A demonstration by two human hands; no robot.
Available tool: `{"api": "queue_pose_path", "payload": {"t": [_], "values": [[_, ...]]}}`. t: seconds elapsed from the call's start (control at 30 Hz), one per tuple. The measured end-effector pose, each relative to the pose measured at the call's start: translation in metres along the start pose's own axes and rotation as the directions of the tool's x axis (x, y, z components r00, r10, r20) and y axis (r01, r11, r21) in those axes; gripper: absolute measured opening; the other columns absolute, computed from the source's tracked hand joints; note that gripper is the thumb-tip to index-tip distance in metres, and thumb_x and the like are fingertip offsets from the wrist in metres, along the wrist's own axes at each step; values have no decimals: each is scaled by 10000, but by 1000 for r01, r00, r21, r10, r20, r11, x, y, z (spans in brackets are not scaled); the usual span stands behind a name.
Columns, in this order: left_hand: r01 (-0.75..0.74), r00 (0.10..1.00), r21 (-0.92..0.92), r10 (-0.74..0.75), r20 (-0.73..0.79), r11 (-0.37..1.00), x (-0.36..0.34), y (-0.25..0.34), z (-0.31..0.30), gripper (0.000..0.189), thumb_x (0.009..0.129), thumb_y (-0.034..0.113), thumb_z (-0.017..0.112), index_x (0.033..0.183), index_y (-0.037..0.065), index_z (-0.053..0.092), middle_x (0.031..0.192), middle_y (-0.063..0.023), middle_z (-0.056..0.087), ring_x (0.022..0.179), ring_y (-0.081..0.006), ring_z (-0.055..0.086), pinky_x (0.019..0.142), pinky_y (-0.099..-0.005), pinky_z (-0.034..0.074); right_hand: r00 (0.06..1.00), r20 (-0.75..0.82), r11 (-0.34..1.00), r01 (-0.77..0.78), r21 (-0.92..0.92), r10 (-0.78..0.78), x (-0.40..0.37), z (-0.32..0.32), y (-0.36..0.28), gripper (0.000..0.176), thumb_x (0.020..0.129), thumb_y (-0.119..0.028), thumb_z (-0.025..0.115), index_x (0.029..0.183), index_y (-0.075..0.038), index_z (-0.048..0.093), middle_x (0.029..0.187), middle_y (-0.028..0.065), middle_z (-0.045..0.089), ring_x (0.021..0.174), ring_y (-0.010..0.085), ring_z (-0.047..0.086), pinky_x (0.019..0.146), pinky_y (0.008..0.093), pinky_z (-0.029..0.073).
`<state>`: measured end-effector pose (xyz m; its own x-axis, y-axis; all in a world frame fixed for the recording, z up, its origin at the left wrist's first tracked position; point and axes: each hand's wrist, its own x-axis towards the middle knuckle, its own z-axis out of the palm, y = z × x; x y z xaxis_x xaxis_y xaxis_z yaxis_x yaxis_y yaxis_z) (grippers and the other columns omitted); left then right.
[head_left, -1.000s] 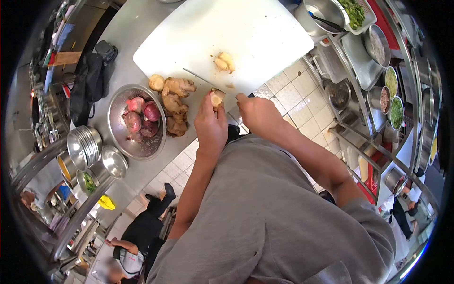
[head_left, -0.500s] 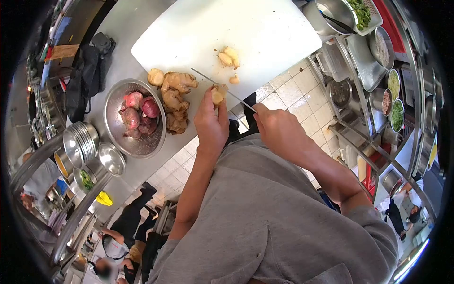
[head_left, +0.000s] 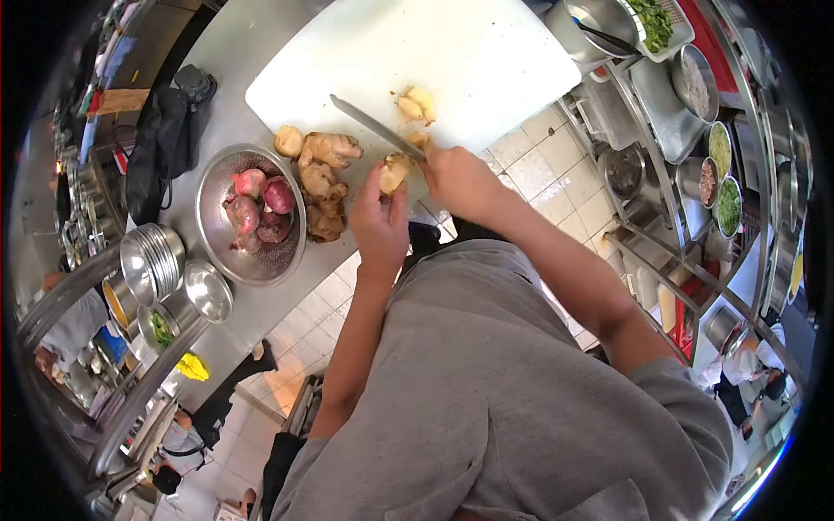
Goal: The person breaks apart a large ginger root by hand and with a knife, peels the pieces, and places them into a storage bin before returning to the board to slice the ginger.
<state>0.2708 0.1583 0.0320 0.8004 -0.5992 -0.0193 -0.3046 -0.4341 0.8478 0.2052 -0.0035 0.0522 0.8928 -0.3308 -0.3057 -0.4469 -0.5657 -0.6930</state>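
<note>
Between the fingers of my left hand [head_left: 380, 227] is a partly peeled piece of ginger [head_left: 395, 173], held over the near edge of the white cutting board [head_left: 347, 52]. My right hand [head_left: 465, 181] grips a knife [head_left: 375, 124], its blade pointing up and left just above that piece. Pale peeled ginger pieces [head_left: 418, 102] lie on the board, and another small piece shows close to the knife. Unpeeled ginger roots [head_left: 323, 182] are piled left of my left hand, at the board's corner. My fingers cover part of the held piece and the knife handle.
A perforated metal colander [head_left: 213, 239] of red onions [head_left: 246, 217] stands left of the ginger. Stacked metal bowls [head_left: 149, 260] and a black bag [head_left: 161, 143] are farther left. At right, a metal rack [head_left: 665, 239] carries food containers. Other people are at lower left and lower right.
My right hand has moved up and left with the knife, whose flat side now shows more. The ginger in my left hand has shifted slightly left. A person at lower left has moved.
</note>
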Motion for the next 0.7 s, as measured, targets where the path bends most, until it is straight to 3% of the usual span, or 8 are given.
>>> {"api": "queue_pose_path", "payload": {"t": [0.07,0.17,0.3,0.37,0.47,0.7], "values": [[11,999,-133,-16,-32,991,-1,-9,4,373,945,22,650,1304,-51,578,1073,-146,680,871,-172,669,758,-281,538,997,71,987,18,162,-30,17,-9,26,242,974,-173,537,1001,43,644,820,294,674,854,467,674,765,535,543],[-74,996,-155,67,-55,985,7,5,6,375,960,28,638,1326,-22,570,1097,-93,623,882,-131,616,757,-252,519,999,-23,999,-36,13,37,13,-24,12,236,970,-165,535,997,43,642,815,293,675,823,465,678,743,544,542],[-51,997,-148,42,-62,988,19,7,16,382,971,39,634,1337,-28,548,1126,-103,595,926,-133,604,767,-251,522,996,-93,1000,12,-21,-14,-12,-39,-5,230,1002,-168,544,912,40,585,701,297,625,694,504,629,640,550,509],[-6,998,-163,-4,-62,987,25,5,19,368,978,66,643,1319,-39,549,1144,-142,603,965,-168,627,791,-271,544,998,-66,996,18,-84,-24,-25,-45,-10,168,950,-124,545,919,38,578,685,276,643,682,466,665,614,523,540],[83,985,-489,-147,-94,869,31,-3,30,351,969,51,664,1287,-54,558,1071,-93,629,920,-126,616,787,-252,529,998,-36,984,35,-176,-42,-42,-49,-13,120,903,-82,554,930,35,561,678,254,659,670,427,694,588,497,559],[50,979,-543,-149,-140,838,28,-12,40,340,953,39,689,1250,-75,568,1025,-64,650,893,-91,610,797,-239,525,996,8,938,83,-336,-85,-59,-49,-15,93,861,-33,568,936,16,544,698,212,684,648,368,719,584,439,584]]}}
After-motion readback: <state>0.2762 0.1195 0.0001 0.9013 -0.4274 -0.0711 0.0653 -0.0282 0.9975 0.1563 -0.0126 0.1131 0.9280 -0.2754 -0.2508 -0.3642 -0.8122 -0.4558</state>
